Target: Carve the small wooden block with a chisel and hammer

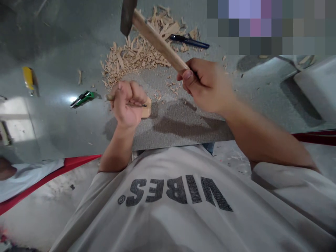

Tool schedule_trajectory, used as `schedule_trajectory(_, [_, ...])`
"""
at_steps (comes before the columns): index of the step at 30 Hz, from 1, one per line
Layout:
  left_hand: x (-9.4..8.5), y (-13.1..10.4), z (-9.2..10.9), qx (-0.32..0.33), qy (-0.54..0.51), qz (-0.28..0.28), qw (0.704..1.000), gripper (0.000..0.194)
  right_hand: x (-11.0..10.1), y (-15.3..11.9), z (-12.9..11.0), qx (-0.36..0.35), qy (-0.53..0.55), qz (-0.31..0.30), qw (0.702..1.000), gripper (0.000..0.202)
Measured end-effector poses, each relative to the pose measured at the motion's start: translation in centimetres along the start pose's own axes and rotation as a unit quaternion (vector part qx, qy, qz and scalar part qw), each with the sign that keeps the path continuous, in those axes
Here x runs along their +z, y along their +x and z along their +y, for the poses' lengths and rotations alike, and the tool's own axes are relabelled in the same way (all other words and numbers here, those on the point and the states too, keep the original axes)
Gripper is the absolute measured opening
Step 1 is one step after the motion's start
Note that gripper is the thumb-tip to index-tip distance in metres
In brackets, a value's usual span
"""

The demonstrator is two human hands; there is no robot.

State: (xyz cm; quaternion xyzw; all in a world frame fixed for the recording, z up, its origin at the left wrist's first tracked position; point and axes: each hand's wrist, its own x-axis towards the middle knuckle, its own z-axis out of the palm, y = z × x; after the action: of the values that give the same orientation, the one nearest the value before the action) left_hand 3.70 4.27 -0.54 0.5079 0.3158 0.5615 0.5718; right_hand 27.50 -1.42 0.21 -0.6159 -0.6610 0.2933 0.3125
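My right hand point(202, 84) is closed round the lower end of the wooden handle of a hammer point(160, 43), whose dark head is raised at the top of the view. My left hand point(128, 103) is closed round a thin tool point(109, 97) with a light handle; its dark tip shows on the other side of the fingers. Beside and partly under that hand lies a small pale wooden piece point(147, 108) on a grey textured mat point(178, 134). Much of the piece is hidden by the fingers.
Wood shavings point(136, 57) are heaped beyond my left hand, with a dark blue pen-like tool point(191, 41) beside them. A green cutter point(82, 99) and a yellow cutter point(28, 78) lie at left. A white block point(320, 87) stands at right. Part of another person point(28, 176) shows at lower left.
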Motion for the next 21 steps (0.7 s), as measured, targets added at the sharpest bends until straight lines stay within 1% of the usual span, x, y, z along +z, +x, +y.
schedule_trajectory(2, [0.1, 0.1, -0.8, -0.025, -0.014, 0.002, 1.000, 0.087, 0.1, 0.0, -0.3, 0.000, -0.002, -0.004, 1.000, 0.043])
schedule_trajectory(6, [-0.6, 0.4, -1.9, -0.058, -0.038, -0.003, 0.998, 0.084, 0.2, 0.1, -0.6, -0.008, 0.033, -0.009, 0.999, 0.041])
schedule_trajectory(9, [-0.8, 0.7, -2.7, -0.080, -0.030, 0.015, 0.996, 0.084, 0.4, 0.1, -0.5, -0.017, 0.030, -0.011, 0.999, 0.037])
schedule_trajectory(11, [-0.9, 0.9, -3.2, -0.084, -0.021, 0.025, 0.996, 0.084, 0.5, 0.1, -0.4, -0.028, 0.025, -0.009, 0.999, 0.037])
schedule_trajectory(13, [-1.1, 0.9, -3.8, -0.072, -0.013, 0.024, 0.997, 0.083, 0.4, 0.0, -0.5, -0.037, 0.017, -0.003, 0.999, 0.035])
schedule_trajectory(15, [-1.4, 0.9, -4.3, -0.057, 0.004, 0.014, 0.998, 0.081, 0.1, -0.1, -1.1, -0.034, 0.009, -0.007, 0.999, 0.033])
schedule_trajectory(18, [-1.8, 1.0, -4.9, -0.043, 0.027, 0.006, 0.999, 0.080, -1.1, -0.6, -2.8, -0.021, -0.006, -0.041, 0.999, 0.028])
schedule_trajectory(19, [-1.9, 1.1, -5.2, -0.038, 0.028, 0.007, 0.999, 0.081, -1.6, -0.9, -3.5, -0.024, -0.016, -0.051, 0.998, 0.026])
schedule_trajectory(21, [-2.0, 1.3, -5.7, -0.044, 0.019, 0.000, 0.999, 0.081, -2.6, -1.5, -4.9, -0.047, -0.040, -0.053, 0.997, 0.020])
